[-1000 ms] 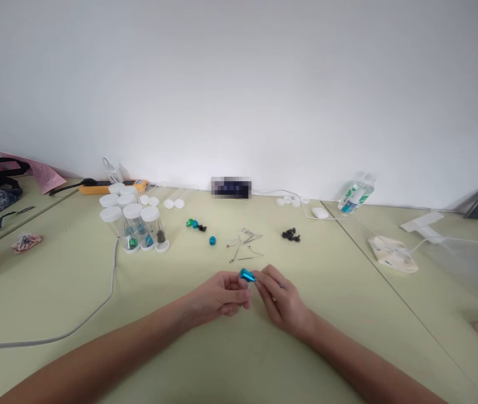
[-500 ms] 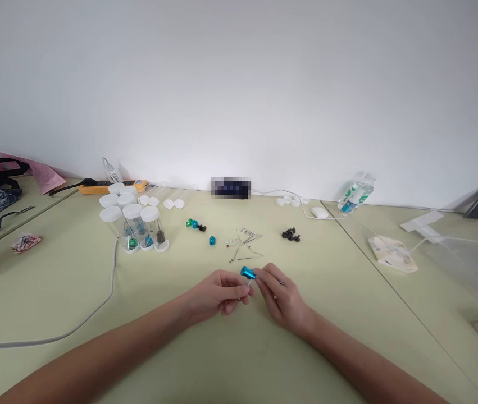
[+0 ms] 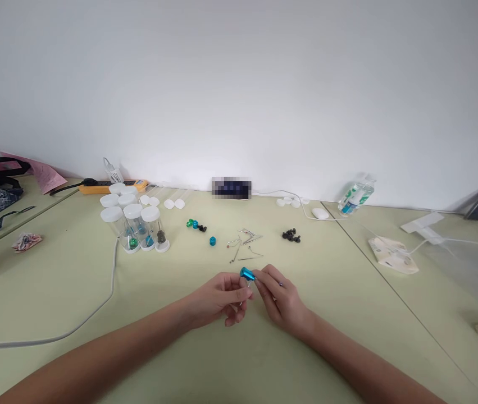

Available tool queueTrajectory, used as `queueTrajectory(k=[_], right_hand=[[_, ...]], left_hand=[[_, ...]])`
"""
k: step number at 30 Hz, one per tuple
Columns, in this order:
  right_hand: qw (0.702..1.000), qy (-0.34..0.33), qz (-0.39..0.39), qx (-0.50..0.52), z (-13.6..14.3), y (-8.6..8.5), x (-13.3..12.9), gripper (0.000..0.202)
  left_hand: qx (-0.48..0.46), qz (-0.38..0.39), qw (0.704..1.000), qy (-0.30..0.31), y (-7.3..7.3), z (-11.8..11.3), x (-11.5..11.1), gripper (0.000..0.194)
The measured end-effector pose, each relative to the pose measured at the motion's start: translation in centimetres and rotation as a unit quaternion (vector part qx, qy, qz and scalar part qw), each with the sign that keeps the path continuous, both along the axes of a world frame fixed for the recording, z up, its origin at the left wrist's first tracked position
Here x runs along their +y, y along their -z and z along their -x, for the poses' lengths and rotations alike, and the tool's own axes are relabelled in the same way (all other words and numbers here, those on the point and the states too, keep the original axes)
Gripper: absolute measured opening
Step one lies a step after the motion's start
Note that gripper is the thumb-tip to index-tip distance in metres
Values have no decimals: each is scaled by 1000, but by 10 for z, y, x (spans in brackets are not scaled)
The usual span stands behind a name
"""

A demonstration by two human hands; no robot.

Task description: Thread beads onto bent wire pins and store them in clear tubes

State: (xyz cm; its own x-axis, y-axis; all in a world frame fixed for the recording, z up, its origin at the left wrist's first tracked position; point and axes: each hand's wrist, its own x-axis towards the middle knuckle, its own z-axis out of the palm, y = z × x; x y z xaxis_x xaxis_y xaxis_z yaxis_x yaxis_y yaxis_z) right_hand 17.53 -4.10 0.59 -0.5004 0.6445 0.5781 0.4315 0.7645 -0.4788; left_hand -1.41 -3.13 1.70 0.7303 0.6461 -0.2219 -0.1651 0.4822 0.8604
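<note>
My right hand [image 3: 283, 297] is closed, its fingertips on the narrow end of a shiny blue metal cylinder [image 3: 247, 274]. Close against it, my left hand [image 3: 224, 300] pinches a thin metal rod [image 3: 249, 284] just under the cylinder; whether the two parts are joined is hidden by the fingers. Beyond the hands lie several thin metal rods [image 3: 245, 238], some bent. A small blue knob [image 3: 212, 241] sits to their left, and a cluster of green, blue and black knobs [image 3: 195, 224] is farther back. Small black parts [image 3: 291, 235] are piled on the right.
Clear tubes with white caps [image 3: 133, 227] stand at left, before an orange power strip [image 3: 112, 186]. White caps [image 3: 174, 203] lie nearby. At right are a clear bottle [image 3: 356, 195], a white mouse-like object [image 3: 320, 213] and a paper packet [image 3: 392, 255]. A grey cable [image 3: 110, 292] crosses the left side.
My left thumb and fingers have shifted slightly on the rod, with the lower fingers dropping a little. The blue cylinder and my right hand stay almost in place.
</note>
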Motion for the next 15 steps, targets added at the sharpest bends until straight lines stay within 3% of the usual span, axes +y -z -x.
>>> queueTrajectory(k=[9,15], right_hand=[[1000,-13,3,5,0,0,-2,33],[1000,-21,12,3,-1,0,-2,31]], left_hand=[[-57,5,996,72,-2,2,0,26],[-30,-3,997,77,2,3,3,31]])
